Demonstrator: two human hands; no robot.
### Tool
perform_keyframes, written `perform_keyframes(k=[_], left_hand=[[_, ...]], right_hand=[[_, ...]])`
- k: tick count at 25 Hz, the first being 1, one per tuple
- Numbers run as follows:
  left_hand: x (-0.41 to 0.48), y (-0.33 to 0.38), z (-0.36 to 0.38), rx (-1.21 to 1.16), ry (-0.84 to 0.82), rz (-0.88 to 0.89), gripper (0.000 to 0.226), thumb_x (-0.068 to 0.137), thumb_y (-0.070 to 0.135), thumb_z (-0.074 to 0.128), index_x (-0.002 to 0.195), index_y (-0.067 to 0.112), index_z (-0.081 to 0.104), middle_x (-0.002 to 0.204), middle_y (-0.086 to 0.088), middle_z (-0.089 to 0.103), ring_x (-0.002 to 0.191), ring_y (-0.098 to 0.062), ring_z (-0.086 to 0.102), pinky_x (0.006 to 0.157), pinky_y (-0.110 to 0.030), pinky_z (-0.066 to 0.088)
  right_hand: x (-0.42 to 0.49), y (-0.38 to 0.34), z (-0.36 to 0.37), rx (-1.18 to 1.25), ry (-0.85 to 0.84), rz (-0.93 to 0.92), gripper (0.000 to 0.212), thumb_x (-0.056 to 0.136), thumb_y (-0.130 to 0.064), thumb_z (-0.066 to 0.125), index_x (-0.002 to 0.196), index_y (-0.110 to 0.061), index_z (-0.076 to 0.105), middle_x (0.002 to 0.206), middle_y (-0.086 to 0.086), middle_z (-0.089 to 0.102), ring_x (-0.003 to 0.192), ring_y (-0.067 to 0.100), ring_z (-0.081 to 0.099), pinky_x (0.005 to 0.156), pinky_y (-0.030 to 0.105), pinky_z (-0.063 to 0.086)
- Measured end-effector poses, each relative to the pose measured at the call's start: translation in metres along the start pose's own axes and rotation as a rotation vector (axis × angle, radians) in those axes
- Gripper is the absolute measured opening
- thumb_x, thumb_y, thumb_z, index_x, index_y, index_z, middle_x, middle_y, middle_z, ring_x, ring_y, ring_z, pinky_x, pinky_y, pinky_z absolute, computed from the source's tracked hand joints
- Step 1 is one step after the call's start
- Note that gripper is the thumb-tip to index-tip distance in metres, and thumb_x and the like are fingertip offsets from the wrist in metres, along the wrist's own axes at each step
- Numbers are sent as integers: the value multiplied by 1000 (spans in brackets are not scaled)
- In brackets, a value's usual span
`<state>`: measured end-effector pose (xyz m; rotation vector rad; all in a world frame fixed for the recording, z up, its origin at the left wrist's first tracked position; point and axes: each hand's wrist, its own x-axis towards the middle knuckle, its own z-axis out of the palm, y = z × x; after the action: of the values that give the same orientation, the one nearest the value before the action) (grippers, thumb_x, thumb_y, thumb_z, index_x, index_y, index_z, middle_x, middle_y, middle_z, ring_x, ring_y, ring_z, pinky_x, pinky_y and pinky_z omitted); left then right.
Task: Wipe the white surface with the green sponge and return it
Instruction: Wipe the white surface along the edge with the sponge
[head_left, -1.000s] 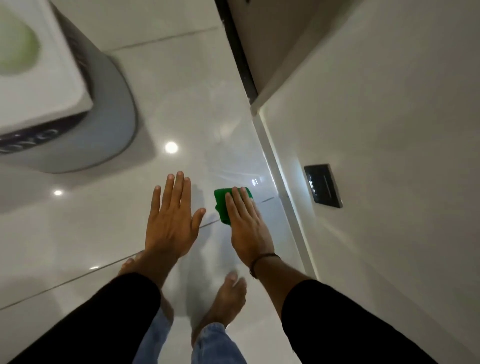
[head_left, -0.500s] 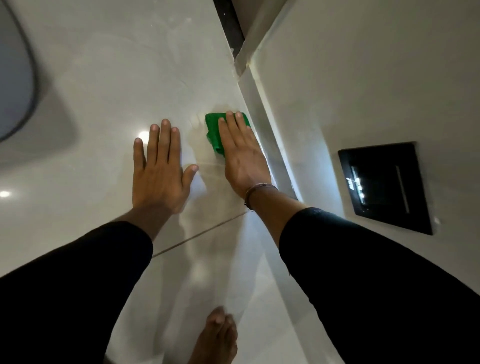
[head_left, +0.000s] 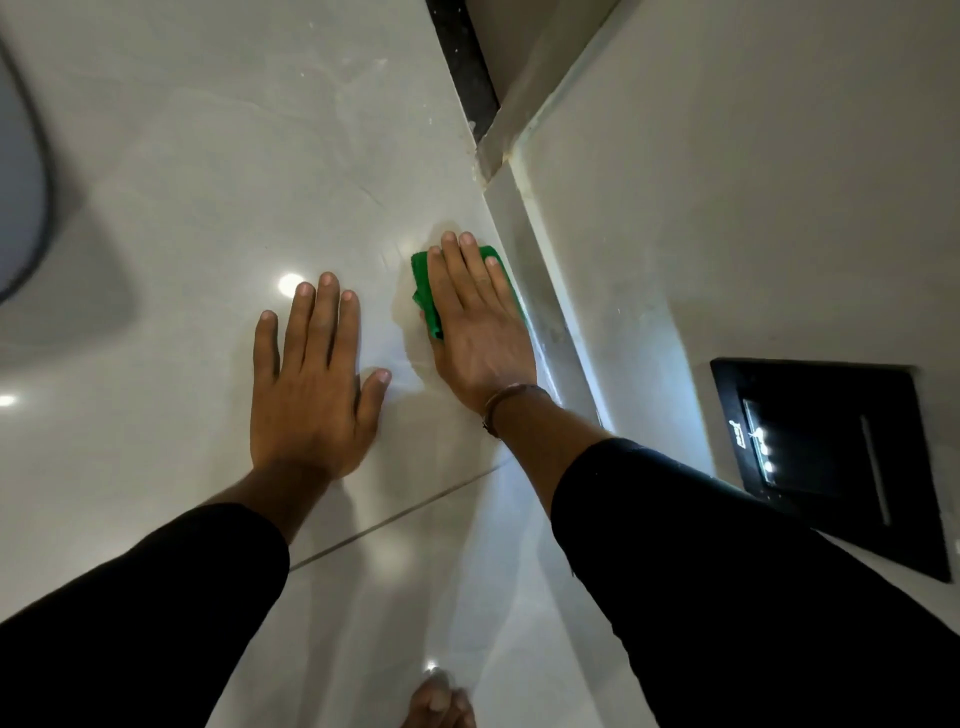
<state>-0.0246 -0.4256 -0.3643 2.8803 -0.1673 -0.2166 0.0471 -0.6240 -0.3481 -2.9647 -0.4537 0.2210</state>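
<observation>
A green sponge (head_left: 425, 291) lies pressed flat on the glossy white surface (head_left: 208, 156), just beside the pale skirting strip (head_left: 545, 291) where floor meets wall; most of it is hidden under the right hand (head_left: 475, 322), and only its left edge and a far corner show. That hand lies palm-down over the sponge with fingers straight and together, a thin band (head_left: 511, 397) at the wrist. The left hand (head_left: 311, 374) rests nearby, flat on the tile, fingers slightly spread, holding nothing. Both forearms are in black sleeves (head_left: 727, 571) that run out of view at the bottom. A bare foot (head_left: 439, 706) is cut off by the lower edge. On the wall to the right sits a black panel (head_left: 831, 457); its markings are too small to read. A grey curved object (head_left: 21, 182) is cropped at the left edge.
</observation>
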Motion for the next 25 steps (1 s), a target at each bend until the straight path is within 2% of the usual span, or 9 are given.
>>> perform_keyframes(k=[3,6,9,12,15,21,25], left_hand=[[1,-1,-1,-8,6,8,80,109,54,29,173,8,13,183,-17,9,170,-35,5,135,-60,8],[1,0,0,-4,1,15,81,109,55,26,173,8,11,183,-17,7,170,-35,4,136,-60,7],[1,-2,0,-14,4,13,82,108,55,28,173,8,12,183,-17,8,170,-35,4,135,-61,8],[1,-1,0,-11,22,13,82,107,54,28,172,7,15,183,-18,11,170,-35,6,135,-60,8],[1,-1,-2,-16,33,23,82,106,53,32,172,6,17,182,-20,13,169,-37,9,135,-61,10],[0,-2,0,10,63,37,80,108,51,32,172,5,17,182,-20,15,169,-37,11,134,-62,11],[1,-2,-1,-7,51,37,80,107,50,35,171,5,17,182,-19,14,169,-37,10,134,-61,9]], right_hand=[[38,0,-3,5,75,12,65,96,-12,48,157,-1,27,165,20,28,155,35,18,127,47,14],[62,-5,0,45,149,100,60,95,-10,48,152,2,37,160,22,38,152,38,27,125,49,19],[62,-10,4,71,179,146,61,92,-8,47,152,1,38,159,22,39,152,37,28,125,48,16],[49,-11,-2,90,118,180,64,93,-7,42,156,-3,30,164,19,30,155,33,19,128,43,7],[15,-13,-6,152,63,249,72,92,-3,48,158,-6,22,167,16,22,157,29,11,128,40,1],[-53,-5,-8,262,38,298,73,85,7,42,156,-6,29,165,14,30,156,26,16,128,39,4],[-81,1,-11,297,-6,312,85,80,17,42,159,-9,26,167,10,25,157,20,10,127,32,-4]])
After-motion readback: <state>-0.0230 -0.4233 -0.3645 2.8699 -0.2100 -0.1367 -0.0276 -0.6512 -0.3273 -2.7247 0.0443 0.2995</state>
